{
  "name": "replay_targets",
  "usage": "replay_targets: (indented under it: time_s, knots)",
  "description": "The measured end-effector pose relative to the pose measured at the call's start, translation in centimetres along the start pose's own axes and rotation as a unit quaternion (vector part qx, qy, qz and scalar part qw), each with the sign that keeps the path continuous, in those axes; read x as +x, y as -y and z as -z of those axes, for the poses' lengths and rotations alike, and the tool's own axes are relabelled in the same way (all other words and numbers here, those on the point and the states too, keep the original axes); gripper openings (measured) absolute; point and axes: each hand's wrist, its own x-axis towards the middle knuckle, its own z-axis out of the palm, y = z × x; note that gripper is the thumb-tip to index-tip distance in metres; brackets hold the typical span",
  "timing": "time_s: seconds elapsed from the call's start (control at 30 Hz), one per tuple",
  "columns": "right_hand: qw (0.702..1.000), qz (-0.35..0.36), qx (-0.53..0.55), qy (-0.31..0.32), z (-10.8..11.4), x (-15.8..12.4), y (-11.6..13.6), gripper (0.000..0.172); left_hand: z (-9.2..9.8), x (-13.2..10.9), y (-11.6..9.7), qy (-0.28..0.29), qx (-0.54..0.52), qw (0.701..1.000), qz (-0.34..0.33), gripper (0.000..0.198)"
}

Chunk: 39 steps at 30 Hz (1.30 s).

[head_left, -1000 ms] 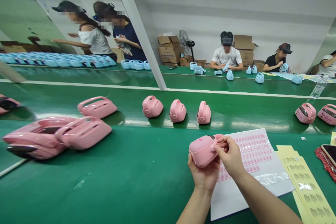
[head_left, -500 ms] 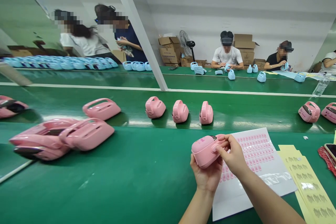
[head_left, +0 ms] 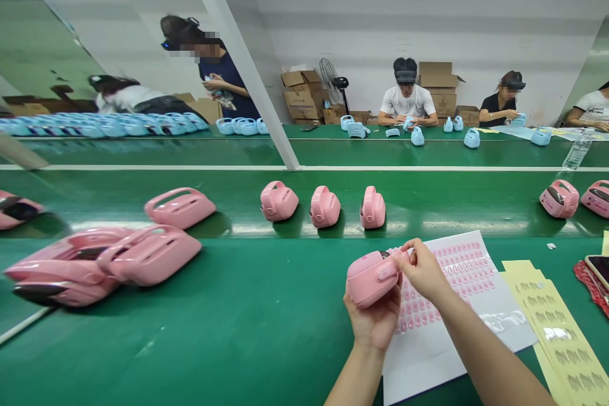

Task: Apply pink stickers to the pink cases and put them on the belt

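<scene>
Left hand [head_left: 375, 320]: cupping a pink toy shell [head_left: 372, 276] from beneath, above the green tabletop [head_left: 247, 330]. Right hand [head_left: 421, 269]: fingertips pinching at the shell's upper right edge, apparently pressing something small; unclear what. White sticker sheet [head_left: 476, 311] is lying just beneath. Risk: a pressing thumb is likely skewing the placement, or the glossy shell is slipping from the palm.
</scene>
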Motion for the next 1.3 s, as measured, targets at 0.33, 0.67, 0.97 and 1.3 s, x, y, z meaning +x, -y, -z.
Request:
replay_targets:
  time_s: [0.33,0.67,0.97,1.3]
  knots:
    - [0.994,0.061,-0.085,0.011,-2.2,4.4,-4.7,0.02,-0.9,0.6,-2.6,-0.018,0.059,0.993,-0.102,0.047]
    - [0.995,0.058,0.079,-0.02,3.5,3.5,-2.8,0.013,-0.9,-0.4,0.8,0.016,0.364,0.91,-0.199,0.082]
    - [0.985,0.07,0.041,0.152,7.9,-2.3,1.1,0.01,-2.4,-2.1,2.7,0.124,0.543,0.824,-0.106,0.073]
    - [0.989,0.077,-0.002,0.122,7.4,-2.9,0.5,0.015,-1.1,-1.5,2.9,0.139,0.601,0.774,-0.14,0.076]
